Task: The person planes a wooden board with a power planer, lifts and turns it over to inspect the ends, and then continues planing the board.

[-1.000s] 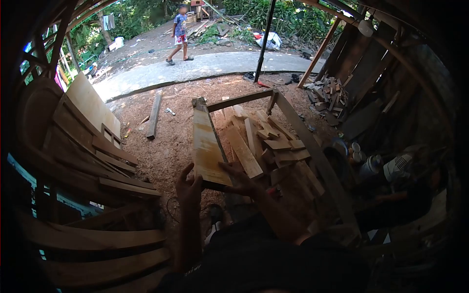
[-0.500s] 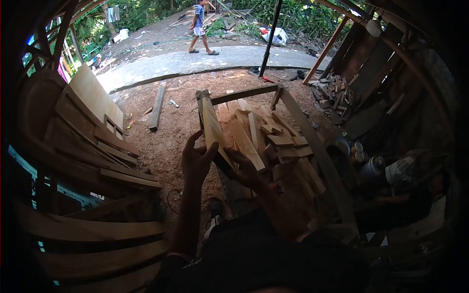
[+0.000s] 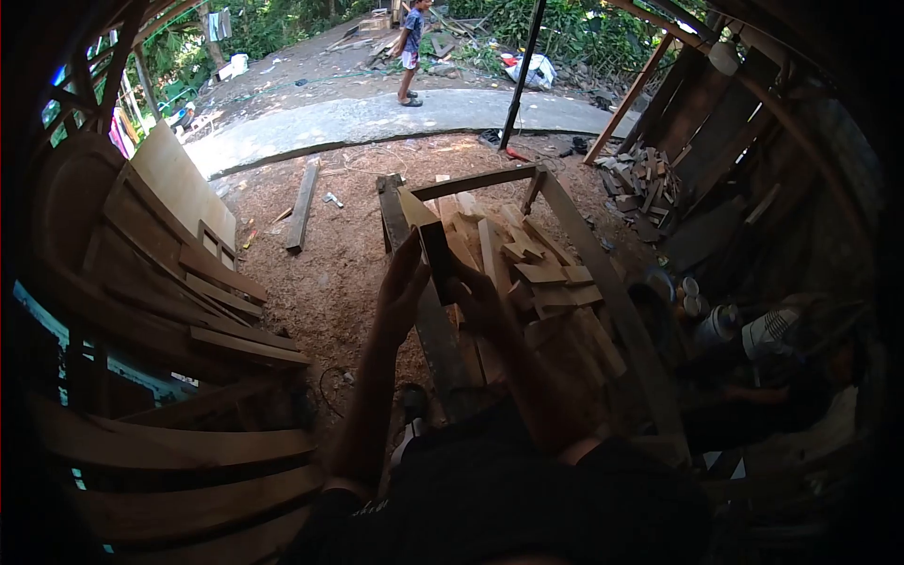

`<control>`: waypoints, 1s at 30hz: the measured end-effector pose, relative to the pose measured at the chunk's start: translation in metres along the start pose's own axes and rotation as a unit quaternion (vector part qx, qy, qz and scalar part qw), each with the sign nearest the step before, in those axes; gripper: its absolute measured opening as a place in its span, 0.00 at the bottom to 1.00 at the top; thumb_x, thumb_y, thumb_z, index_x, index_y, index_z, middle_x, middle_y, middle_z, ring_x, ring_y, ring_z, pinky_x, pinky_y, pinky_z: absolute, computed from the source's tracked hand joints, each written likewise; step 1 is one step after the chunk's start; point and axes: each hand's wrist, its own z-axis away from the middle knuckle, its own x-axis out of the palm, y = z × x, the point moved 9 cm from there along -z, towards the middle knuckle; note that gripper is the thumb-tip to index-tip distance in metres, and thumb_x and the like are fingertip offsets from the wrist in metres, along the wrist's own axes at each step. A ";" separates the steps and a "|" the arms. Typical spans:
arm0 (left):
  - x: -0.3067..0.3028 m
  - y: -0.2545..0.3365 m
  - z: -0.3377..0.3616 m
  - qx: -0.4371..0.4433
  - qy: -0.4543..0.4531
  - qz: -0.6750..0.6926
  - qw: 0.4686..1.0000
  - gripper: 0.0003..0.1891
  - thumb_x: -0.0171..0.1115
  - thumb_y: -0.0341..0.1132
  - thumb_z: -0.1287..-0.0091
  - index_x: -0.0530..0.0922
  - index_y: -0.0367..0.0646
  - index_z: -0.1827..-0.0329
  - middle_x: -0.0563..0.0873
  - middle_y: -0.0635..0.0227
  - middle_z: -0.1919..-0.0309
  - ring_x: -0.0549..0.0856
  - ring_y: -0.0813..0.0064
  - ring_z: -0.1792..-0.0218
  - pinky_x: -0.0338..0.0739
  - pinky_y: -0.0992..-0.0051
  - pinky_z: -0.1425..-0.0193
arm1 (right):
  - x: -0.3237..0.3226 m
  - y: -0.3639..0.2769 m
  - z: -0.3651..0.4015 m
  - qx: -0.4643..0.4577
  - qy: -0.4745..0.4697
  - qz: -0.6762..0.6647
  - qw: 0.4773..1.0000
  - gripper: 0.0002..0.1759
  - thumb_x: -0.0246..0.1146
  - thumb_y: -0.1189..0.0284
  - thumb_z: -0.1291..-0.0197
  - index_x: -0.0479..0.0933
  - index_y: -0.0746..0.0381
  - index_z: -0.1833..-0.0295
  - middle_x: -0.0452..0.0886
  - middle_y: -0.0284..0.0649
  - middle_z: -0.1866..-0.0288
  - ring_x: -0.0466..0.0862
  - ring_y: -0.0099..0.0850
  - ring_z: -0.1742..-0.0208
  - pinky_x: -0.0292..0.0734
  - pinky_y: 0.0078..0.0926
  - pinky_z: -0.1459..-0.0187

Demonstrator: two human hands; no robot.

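A block of wood (image 3: 437, 262) with a pale top face and a dark end stands tilted between my two hands. My left hand (image 3: 403, 287) presses along its left side, fingers close together and pointing up. On the other side my right hand (image 3: 478, 297) grips the lower right edge, its fingers partly hidden behind the block. Beneath and around my hands is a wooden frame (image 3: 610, 273) like an open stand. Several loose offcuts of pale wood (image 3: 556, 275) lie heaped inside it.
Curved boards and panels (image 3: 226, 325) lean at the left. A long timber (image 3: 303, 205) and a small metal tool (image 3: 333, 200) lie on shavings. Cans (image 3: 690, 294) and a scrap pile (image 3: 648, 181) are at the right. A person (image 3: 411, 52) is on the path (image 3: 348, 121) beyond.
The block has turned in my hands, so its dark end now faces me. My left hand has shifted right and upward against its side. The person on the path has moved right.
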 end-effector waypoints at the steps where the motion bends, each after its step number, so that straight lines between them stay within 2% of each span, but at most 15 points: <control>1: -0.001 -0.006 -0.003 -0.016 0.007 0.012 1.000 0.32 0.57 0.25 0.19 0.60 0.38 0.13 0.62 0.55 0.14 0.61 0.64 0.14 0.56 0.63 0.13 | -0.003 0.003 -0.003 0.021 0.001 -0.029 0.999 0.33 0.61 0.70 0.22 0.65 0.66 0.16 0.78 0.50 0.23 0.78 0.33 0.25 0.73 0.32 0.27; 5: 0.005 -0.014 -0.013 -0.010 -0.001 -0.028 1.000 0.34 0.57 0.27 0.18 0.57 0.40 0.12 0.60 0.55 0.13 0.58 0.64 0.13 0.56 0.62 0.13 | -0.013 -0.003 -0.013 0.031 -0.014 -0.090 0.995 0.32 0.59 0.70 0.21 0.64 0.66 0.16 0.75 0.45 0.20 0.74 0.30 0.22 0.69 0.31 0.24; 8: 0.008 -0.018 -0.020 0.026 -0.021 -0.056 0.998 0.36 0.59 0.26 0.20 0.56 0.41 0.11 0.56 0.56 0.12 0.57 0.65 0.13 0.60 0.61 0.14 | -0.021 0.000 -0.016 0.044 -0.020 -0.096 0.994 0.31 0.57 0.69 0.20 0.64 0.67 0.16 0.75 0.45 0.21 0.73 0.29 0.22 0.67 0.31 0.23; 10: 0.012 -0.018 -0.022 0.023 -0.014 0.003 1.000 0.37 0.62 0.25 0.22 0.57 0.42 0.12 0.55 0.57 0.11 0.57 0.64 0.13 0.66 0.60 0.16 | -0.026 0.004 -0.017 0.046 -0.006 -0.092 0.995 0.31 0.56 0.68 0.19 0.64 0.68 0.16 0.75 0.45 0.21 0.74 0.29 0.23 0.68 0.31 0.24; 11: 0.012 -0.020 -0.025 0.023 -0.014 0.005 1.000 0.37 0.62 0.25 0.22 0.57 0.42 0.12 0.55 0.57 0.11 0.57 0.64 0.13 0.66 0.60 0.16 | -0.029 0.005 -0.018 0.046 0.006 -0.090 0.995 0.31 0.56 0.68 0.19 0.64 0.69 0.16 0.76 0.45 0.22 0.74 0.28 0.24 0.68 0.31 0.24; 13: 0.011 -0.018 -0.028 0.045 -0.019 -0.047 0.998 0.39 0.65 0.25 0.23 0.57 0.42 0.12 0.54 0.57 0.11 0.57 0.63 0.14 0.72 0.60 0.19 | -0.029 0.004 -0.020 0.039 -0.001 -0.097 0.995 0.31 0.55 0.67 0.18 0.63 0.69 0.16 0.76 0.44 0.22 0.75 0.28 0.25 0.68 0.30 0.24; 18: 0.006 -0.018 -0.029 0.033 -0.024 -0.106 0.994 0.40 0.67 0.27 0.24 0.57 0.41 0.12 0.54 0.56 0.11 0.58 0.62 0.14 0.72 0.59 0.19 | -0.021 0.000 -0.020 0.033 -0.004 -0.100 0.994 0.33 0.55 0.67 0.18 0.60 0.68 0.15 0.76 0.42 0.24 0.76 0.29 0.27 0.69 0.29 0.26; 20: 0.004 -0.018 -0.028 0.031 -0.029 -0.102 0.994 0.40 0.67 0.27 0.24 0.56 0.40 0.12 0.54 0.55 0.11 0.58 0.62 0.14 0.72 0.59 0.19 | -0.018 0.010 -0.016 0.070 0.013 -0.125 0.990 0.33 0.54 0.67 0.18 0.59 0.68 0.14 0.73 0.44 0.20 0.73 0.32 0.23 0.66 0.31 0.23; 24: 0.003 -0.020 -0.025 0.019 -0.046 -0.056 0.997 0.42 0.67 0.29 0.25 0.55 0.39 0.12 0.53 0.54 0.11 0.56 0.61 0.13 0.69 0.57 0.18 | -0.013 -0.001 -0.013 0.071 0.036 -0.144 0.986 0.33 0.53 0.68 0.18 0.58 0.68 0.14 0.68 0.47 0.16 0.69 0.34 0.18 0.62 0.34 0.20; 26: 0.003 -0.022 -0.020 0.010 -0.047 -0.037 0.998 0.42 0.68 0.29 0.25 0.54 0.39 0.12 0.52 0.53 0.11 0.55 0.60 0.13 0.68 0.57 0.17 | -0.008 -0.003 -0.012 0.080 0.011 -0.144 0.986 0.34 0.53 0.69 0.19 0.57 0.68 0.13 0.64 0.48 0.14 0.65 0.35 0.15 0.59 0.36 0.18; 28: 0.002 -0.024 -0.018 -0.036 -0.031 -0.006 0.999 0.43 0.68 0.30 0.26 0.54 0.38 0.12 0.51 0.53 0.11 0.54 0.59 0.13 0.67 0.56 0.17 | -0.006 -0.003 -0.011 0.085 0.017 -0.141 0.986 0.34 0.53 0.69 0.19 0.57 0.68 0.13 0.64 0.48 0.14 0.65 0.35 0.15 0.59 0.36 0.18; 30: 0.001 -0.024 -0.018 -0.040 -0.034 -0.007 0.999 0.43 0.68 0.30 0.25 0.54 0.38 0.12 0.52 0.53 0.11 0.54 0.59 0.13 0.67 0.56 0.16 | -0.005 0.002 -0.009 0.091 0.024 -0.137 0.986 0.34 0.54 0.70 0.19 0.57 0.68 0.13 0.64 0.48 0.14 0.65 0.35 0.15 0.59 0.35 0.18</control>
